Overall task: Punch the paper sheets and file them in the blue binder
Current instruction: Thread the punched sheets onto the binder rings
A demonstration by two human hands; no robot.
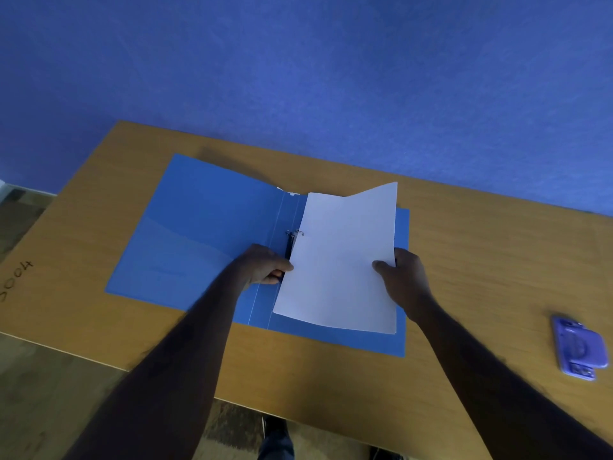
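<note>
Head view, frame centre: left hand [265, 267] and right hand [403, 277] pinch the light, floppy paper sheets [341, 260] at opposite edges over the open blue binder [199, 234], likely best gripped near the punched side.

Wooden table [464, 227] carries open blue binder [199, 234], hole punch [578, 348].

Handwritten "3004" on wooden table [99, 200], near left edge; first digit uncertain.
</note>
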